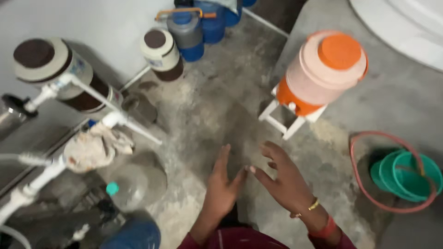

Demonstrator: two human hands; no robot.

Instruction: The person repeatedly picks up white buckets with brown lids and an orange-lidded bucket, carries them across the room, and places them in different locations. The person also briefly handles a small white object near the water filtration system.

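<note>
My left hand (221, 186) and my right hand (282, 177) hover close together over a wet concrete floor (217, 97), fingers spread, holding nothing. The right wrist wears a gold bangle and a red band. An orange and pale pink water cooler jug (323, 69) stands on a small white stand (286, 121) just beyond my right hand. To the left of my left hand lies a clear plastic bottle with a teal cap (127, 186).
White pipes (92, 97) with a rag (94, 146) run along the left beside brown and cream filter canisters (55, 71). Grey and blue jugs (187, 32) stand at the back. Green tubs (406, 177) ringed by a red hose (357, 177) sit at right.
</note>
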